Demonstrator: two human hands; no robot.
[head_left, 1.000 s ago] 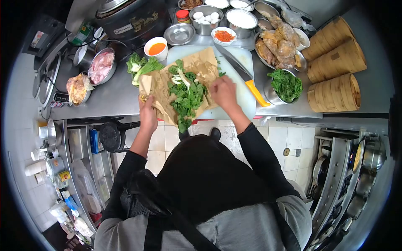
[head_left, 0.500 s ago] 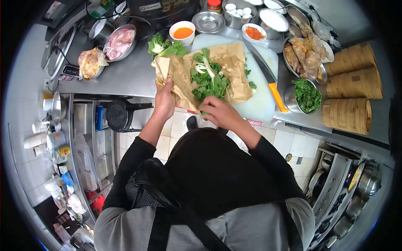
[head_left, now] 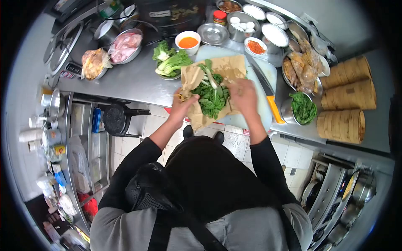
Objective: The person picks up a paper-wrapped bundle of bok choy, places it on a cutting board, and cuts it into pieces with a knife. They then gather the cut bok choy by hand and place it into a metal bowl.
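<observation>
A crumpled sheet of brown paper (head_left: 232, 65) carries a heap of green leaves (head_left: 212, 100) with white-stemmed scallion (head_left: 209, 77) on top. My left hand (head_left: 184, 106) is closed on the paper's left edge, thumb above. At the right side of the sheet, my right hand (head_left: 244, 95) grips the paper beside the leaves; its fingers are somewhat blurred. The paper sits over the white cutting board (head_left: 264, 113) and overhangs its front edge. To the right on the board lies a large knife (head_left: 261, 77) with an orange handle.
Green bok choy (head_left: 173, 62) fills a bowl left of the board. A metal pot of chopped greens (head_left: 303, 108) and bamboo steamers (head_left: 341, 125) stand right. Behind are a bowl of orange liquid (head_left: 188, 42), a pot of eggs (head_left: 242, 26) and raw meat (head_left: 125, 47).
My right hand has moved from the paper's front edge to its right side. The paper has shifted right and toward me, uncovering the bok choy bowl. The view has tilted slightly.
</observation>
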